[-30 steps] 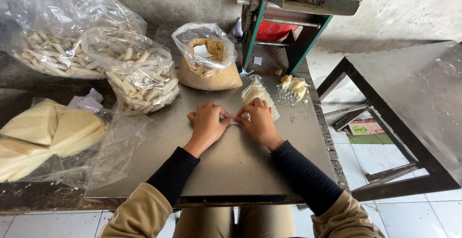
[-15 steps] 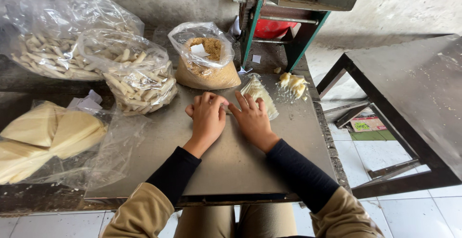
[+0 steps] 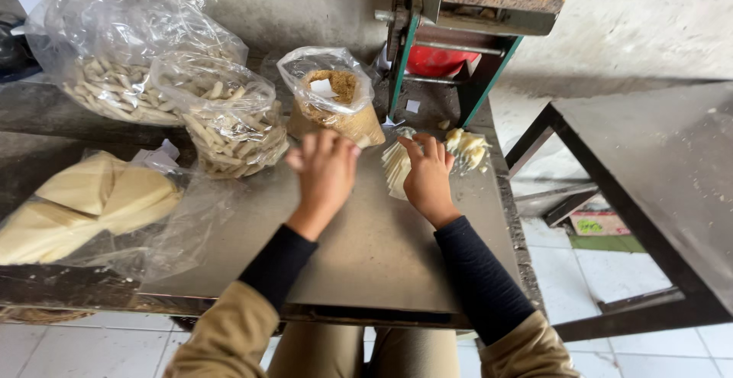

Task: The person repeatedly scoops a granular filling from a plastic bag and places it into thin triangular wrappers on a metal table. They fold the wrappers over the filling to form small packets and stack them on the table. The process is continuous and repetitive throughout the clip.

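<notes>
My right hand (image 3: 427, 179) lies fingers-down on a stack of pale thin dough strips (image 3: 394, 169) on the grey metal table (image 3: 366, 248). My left hand (image 3: 324, 176) is raised and blurred just left of it, near the clear bag of brown crumbs (image 3: 336, 107) and a clear bag of rolled pale sticks (image 3: 229, 130). Whether the left hand holds anything is hidden by the blur. A small heap of pale pieces on plastic (image 3: 467, 149) sits just right of my right hand.
A larger bag of rolled sticks (image 3: 114, 80) stands at the back left. A bag of flat pale dough wedges (image 3: 84, 202) lies at the left edge. A rusty green-framed hand machine (image 3: 458, 27) stands behind; a dark table (image 3: 657, 172) is at the right.
Both hands were pressed together at the table's middle on a small piece. They have since moved away from me: the left rose toward the bags, the right went onto the strip stack.
</notes>
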